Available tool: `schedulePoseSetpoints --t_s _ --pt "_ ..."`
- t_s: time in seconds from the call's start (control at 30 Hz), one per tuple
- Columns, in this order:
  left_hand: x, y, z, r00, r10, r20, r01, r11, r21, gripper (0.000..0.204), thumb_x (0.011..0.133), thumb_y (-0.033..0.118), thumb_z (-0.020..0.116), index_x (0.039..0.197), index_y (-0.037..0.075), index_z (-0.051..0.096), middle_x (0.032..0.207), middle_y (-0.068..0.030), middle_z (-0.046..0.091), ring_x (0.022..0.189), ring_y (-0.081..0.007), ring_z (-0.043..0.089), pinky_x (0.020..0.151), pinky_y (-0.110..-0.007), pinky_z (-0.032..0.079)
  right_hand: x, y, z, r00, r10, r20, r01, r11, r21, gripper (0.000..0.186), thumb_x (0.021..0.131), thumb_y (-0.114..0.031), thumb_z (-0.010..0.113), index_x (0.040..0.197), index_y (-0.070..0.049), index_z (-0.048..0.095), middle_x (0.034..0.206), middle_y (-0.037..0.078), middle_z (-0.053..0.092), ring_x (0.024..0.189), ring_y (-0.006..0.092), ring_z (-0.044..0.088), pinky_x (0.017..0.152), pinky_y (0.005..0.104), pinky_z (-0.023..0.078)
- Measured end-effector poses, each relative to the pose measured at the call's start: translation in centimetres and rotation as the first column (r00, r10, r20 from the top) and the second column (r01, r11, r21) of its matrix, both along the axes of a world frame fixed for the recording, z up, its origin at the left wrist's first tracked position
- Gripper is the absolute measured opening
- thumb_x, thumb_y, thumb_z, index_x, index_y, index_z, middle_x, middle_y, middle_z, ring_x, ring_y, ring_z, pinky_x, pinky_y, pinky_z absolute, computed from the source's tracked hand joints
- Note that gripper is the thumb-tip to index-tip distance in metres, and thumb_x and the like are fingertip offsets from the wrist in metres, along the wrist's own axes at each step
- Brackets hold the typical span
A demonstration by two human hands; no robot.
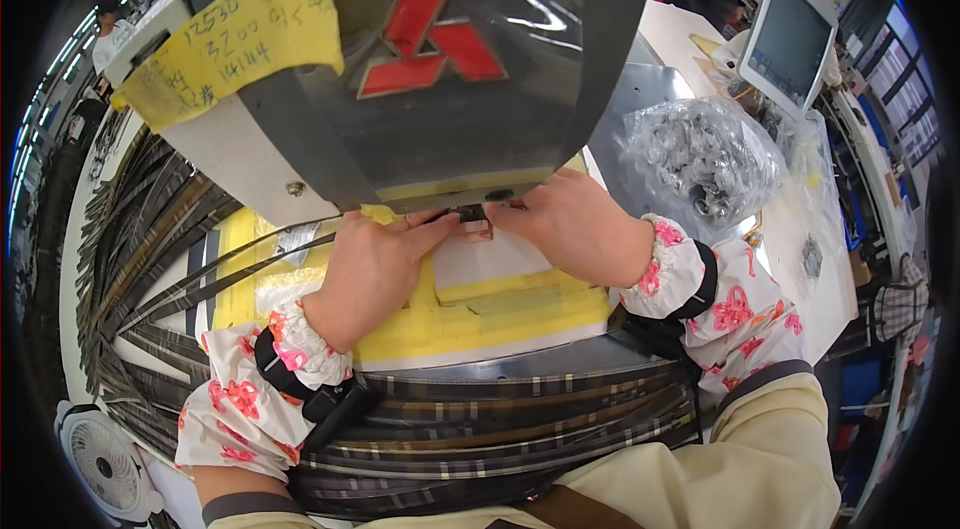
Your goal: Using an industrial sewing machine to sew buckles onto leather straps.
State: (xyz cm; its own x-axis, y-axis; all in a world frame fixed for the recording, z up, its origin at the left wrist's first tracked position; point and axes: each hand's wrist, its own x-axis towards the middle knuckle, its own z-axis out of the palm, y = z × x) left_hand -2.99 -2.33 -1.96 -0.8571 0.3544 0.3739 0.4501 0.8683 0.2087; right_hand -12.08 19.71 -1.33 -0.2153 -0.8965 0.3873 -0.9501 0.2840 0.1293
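Under the lowered front of a grey machine head, both hands meet at a small dark piece, which looks like the end of a strap. My left hand is closed in a pinch on a dark woven strap that runs in from the left. My right hand is closed too, its thumb and finger pressed at the right side of the same dark piece. Just below the fingertips is a small shiny metal part. The machine head hides some of the fingers.
Dark straps lie heaped at the left, and more hang across my lap. Yellow tape covers the work plate. At right are a plastic bag of metal pieces and a screen. A white fan stands lower left; people work behind.
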Motion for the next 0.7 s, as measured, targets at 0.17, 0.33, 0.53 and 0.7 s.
schedulePoseSetpoints --t_s 0.17,0.33,0.53,0.7 --pt "0.3 0.2 0.5 0.999 -0.031 -0.044 0.031 1.0 -0.001 0.031 0.076 0.0 0.057 0.103 0.008 0.069 0.1 -0.0166 0.067 0.083 -0.0338 0.065 0.074 -0.038 0.053 0.6 0.1 -0.3 0.995 -0.017 0.101 0.015 1.0 0.019 0.013 0.077 -0.015 0.056 0.087 -0.012 0.064 0.093 0.005 0.061 0.087 0.0226 0.061 0.067 0.0353 0.052" --pt "0.9 0.7 0.5 0.998 -0.005 0.056 0.003 0.999 0.051 0.028 0.076 0.001 0.057 0.1 0.008 0.069 0.102 -0.0172 0.067 0.081 -0.0341 0.066 0.073 -0.038 0.053 0.9 0.7 -0.6 0.998 -0.034 0.058 0.031 0.998 0.048 0.019 0.076 -0.014 0.057 0.094 -0.008 0.061 0.093 0.006 0.059 0.088 0.0219 0.057 0.069 0.034 0.05" --pt "0.9 0.9 1.0 1.0 -0.005 -0.025 0.005 1.0 0.018 0.023 0.074 0.001 0.06 0.093 0.007 0.071 0.093 -0.0102 0.068 0.08 -0.0318 0.064 0.074 -0.039 0.049 0.7 0.1 -0.9 0.993 -0.043 0.108 0.028 0.991 0.132 0.03 0.078 -0.012 0.056 0.107 -0.005 0.059 0.102 0.008 0.057 0.096 0.022 0.057 0.074 0.033 0.05" --pt "0.1 0.7 0.8 0.987 -0.082 -0.139 0.082 0.997 -0.001 0.027 0.073 0.003 0.059 0.096 0.012 0.07 0.092 -0.006 0.07 0.061 -0.0242 0.064 0.055 -0.035 0.049 0.5 0.4 -0.4 0.991 -0.057 0.118 0.042 0.991 0.127 0.031 0.078 -0.013 0.055 0.108 -0.005 0.059 0.101 0.007 0.057 0.096 0.0224 0.057 0.074 0.0329 0.051"
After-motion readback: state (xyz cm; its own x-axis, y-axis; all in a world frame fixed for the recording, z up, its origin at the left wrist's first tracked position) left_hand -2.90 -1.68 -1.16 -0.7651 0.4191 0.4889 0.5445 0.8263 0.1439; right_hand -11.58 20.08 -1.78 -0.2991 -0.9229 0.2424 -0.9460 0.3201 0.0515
